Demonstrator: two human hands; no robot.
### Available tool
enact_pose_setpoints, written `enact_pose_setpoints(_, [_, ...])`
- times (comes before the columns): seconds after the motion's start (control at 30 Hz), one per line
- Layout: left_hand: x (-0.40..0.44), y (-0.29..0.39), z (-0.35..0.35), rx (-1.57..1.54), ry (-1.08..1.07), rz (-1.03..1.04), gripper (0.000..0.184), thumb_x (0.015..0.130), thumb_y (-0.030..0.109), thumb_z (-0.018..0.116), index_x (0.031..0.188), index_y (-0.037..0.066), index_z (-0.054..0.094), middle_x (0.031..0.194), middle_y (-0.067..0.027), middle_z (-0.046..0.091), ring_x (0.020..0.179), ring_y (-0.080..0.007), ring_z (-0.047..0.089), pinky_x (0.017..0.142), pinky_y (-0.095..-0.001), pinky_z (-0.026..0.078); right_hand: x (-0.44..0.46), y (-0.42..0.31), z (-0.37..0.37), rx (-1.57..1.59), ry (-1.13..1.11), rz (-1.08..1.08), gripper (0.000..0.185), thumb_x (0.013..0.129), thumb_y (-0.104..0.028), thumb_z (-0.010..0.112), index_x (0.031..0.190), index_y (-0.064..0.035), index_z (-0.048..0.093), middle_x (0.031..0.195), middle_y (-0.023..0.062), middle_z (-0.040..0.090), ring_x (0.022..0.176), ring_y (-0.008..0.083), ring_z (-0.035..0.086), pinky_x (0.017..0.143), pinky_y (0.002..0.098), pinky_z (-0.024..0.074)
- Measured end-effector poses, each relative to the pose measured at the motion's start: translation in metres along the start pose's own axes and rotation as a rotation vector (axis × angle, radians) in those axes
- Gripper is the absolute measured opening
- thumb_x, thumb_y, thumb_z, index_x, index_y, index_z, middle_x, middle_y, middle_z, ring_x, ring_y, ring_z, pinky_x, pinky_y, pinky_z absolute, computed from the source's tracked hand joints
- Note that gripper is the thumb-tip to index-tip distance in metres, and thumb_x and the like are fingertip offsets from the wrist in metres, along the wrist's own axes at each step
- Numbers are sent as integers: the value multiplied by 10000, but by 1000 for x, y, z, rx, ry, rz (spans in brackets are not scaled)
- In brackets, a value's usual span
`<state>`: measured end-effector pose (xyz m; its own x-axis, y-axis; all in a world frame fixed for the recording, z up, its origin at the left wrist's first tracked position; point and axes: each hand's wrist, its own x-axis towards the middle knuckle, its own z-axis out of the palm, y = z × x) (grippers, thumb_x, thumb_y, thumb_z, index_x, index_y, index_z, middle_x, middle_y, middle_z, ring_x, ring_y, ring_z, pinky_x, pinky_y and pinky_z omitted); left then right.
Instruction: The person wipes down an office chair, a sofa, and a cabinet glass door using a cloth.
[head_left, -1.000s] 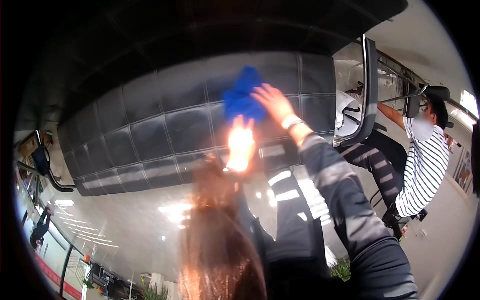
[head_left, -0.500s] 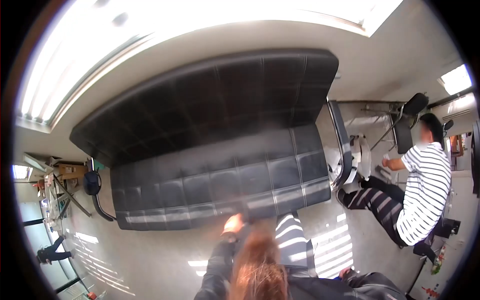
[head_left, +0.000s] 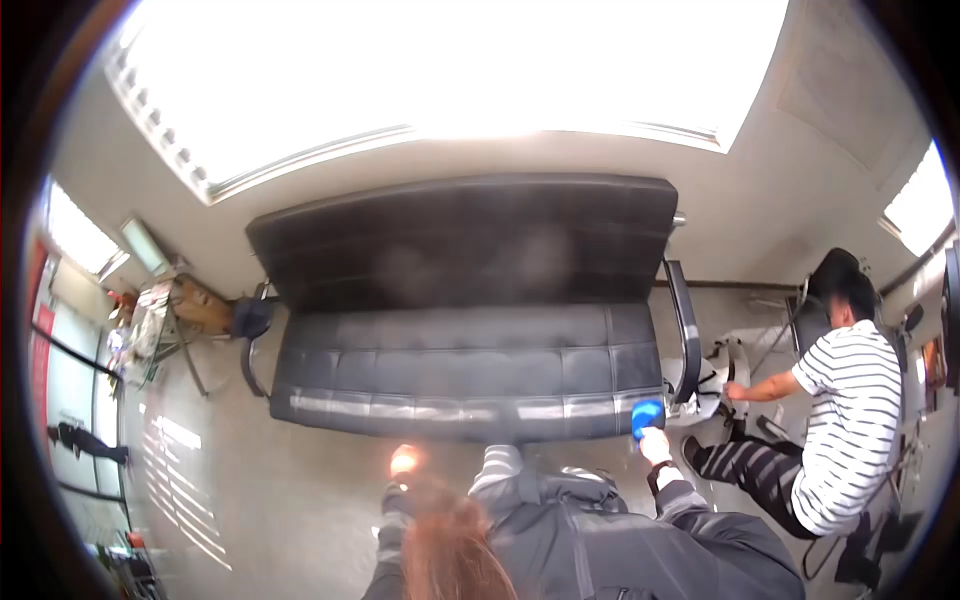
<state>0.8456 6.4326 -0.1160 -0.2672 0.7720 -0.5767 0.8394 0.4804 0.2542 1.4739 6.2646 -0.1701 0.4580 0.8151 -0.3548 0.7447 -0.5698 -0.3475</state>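
Note:
A long black tufted sofa (head_left: 480, 345) stands in front of me, with its seat nearest my hands. My right hand (head_left: 655, 444) is closed around a bright blue object (head_left: 647, 415) near the seat's front right corner. Its kind is not clear from here; it is small and rounded. My left hand (head_left: 403, 462) is off the sofa's front edge, lit strongly and blurred, so its fingers do not show. Long hair hangs over part of that forearm.
A person in a striped shirt (head_left: 850, 425) sits low at right, one hand at white bags (head_left: 715, 385) beside the sofa's armrest (head_left: 682, 330). A table with boxes (head_left: 190, 300) stands at left; another person (head_left: 88, 442) is farther off. A bright window (head_left: 450, 70) is behind the sofa.
My right hand has come up and forward to the sofa's front right corner with the blue object. My left hand appears farther left. The seated person's arm now reaches to the bags.

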Motion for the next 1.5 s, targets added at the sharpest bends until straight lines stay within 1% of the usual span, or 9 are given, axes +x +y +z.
enact_pose_setpoints(0.1, [-86, 43, 50, -232, 27, 114, 317, 782, 181, 618, 1079, 121, 711, 1062, -146, 704, 1038, -304, 651, 906, -389, 517, 55, -57, -34, 178, -22, -25, 254, 840, -195, 539, 964, -88, 734, 931, 190, 704, 900, 388, 676, 803, 438, 537])
enact_pose_setpoints(0.13, [-72, 14, 110, 203, 191, 698, 309, 791, 176, 610, 1073, 97, 707, 1077, -160, 695, 1016, -318, 651, 910, -383, 510, 56, -79, -49, 228, -78, -93, 242, 822, -169, 544, 931, -68, 735, 862, 188, 708, 829, 371, 689, 771, 422, 537])
enact_pose_setpoints(0.23, [-246, 121, 41, -362, -392, 348, 396, 923, 242, 550, 1260, 38, 591, 1200, -172, 650, 1170, -277, 595, 1022, -374, 440, 27, -157, -82, 543, -156, -337, 221, 792, -151, 553, 873, -64, 739, 766, 153, 710, 740, 297, 698, 715, 373, 535])
enact_pose_setpoints(0.43, [-305, 83, 19, -300, 236, 622, 860, 858, 279, 712, 1532, 71, 219, 1548, -212, 270, 1421, -367, 287, 1170, -419, 271, -111, -266, -87, 400, -455, -998, 272, 760, -227, 611, 896, 5, 649, 845, 191, 650, 823, 368, 620, 728, 441, 500])
enact_pose_setpoints(0.53, [-336, 80, 2, -329, 326, 648, 829, 813, 308, 733, 1507, 124, 319, 1570, -182, 251, 1439, -356, 263, 1165, -438, 276, -178, -310, -81, 359, -934, -1009, 375, 778, -261, 614, 1031, 10, 666, 983, 207, 663, 938, 381, 612, 834, 428, 491])
enact_pose_setpoints(0.7, [-357, 71, -48, 49, 156, 523, 379, 751, 233, 772, 1095, 99, 686, 1218, -156, 638, 1185, -317, 573, 965, -402, 468, -246, -356, -84, 588, -647, -1485, 279, 777, -155, 558, 982, -33, 703, 816, 185, 674, 770, 349, 641, 695, 405, 505])
enact_pose_setpoints(1.17, [-221, -200, -49, -456, -17, 241, 313, 862, 277, 707, 1075, 48, 685, 796, -113, 687, 715, -184, 657, 683, -339, 521, -282, -478, 84, 409, -882, -1205, 496, 844, -305, 535, 1281, -68, 539, 1069, 219, 625, 1055, 367, 548, 916, 453, 422])
enact_pose_setpoints(1.43, [-163, -32, -160, -592, -272, 571, 282, 979, 262, 501, 1054, 2, 581, 753, -115, 638, 543, -190, 633, 459, -330, 498, -163, -520, 24, 539, -509, -1009, 916, 815, -143, 563, 1572, -226, 53, 735, 143, 605, 679, 316, 609, 686, 416, 510])
enact_pose_setpoints(1.5, [-137, 28, -176, -722, -173, 468, 362, 924, 249, 598, 1175, -11, 591, 917, -163, 688, 776, -244, 656, 717, -368, 528, -144, -566, -38, 627, -404, -872, 909, 804, -128, 544, 1572, -196, 63, 788, 142, 616, 701, 313, 621, 699, 404, 516])
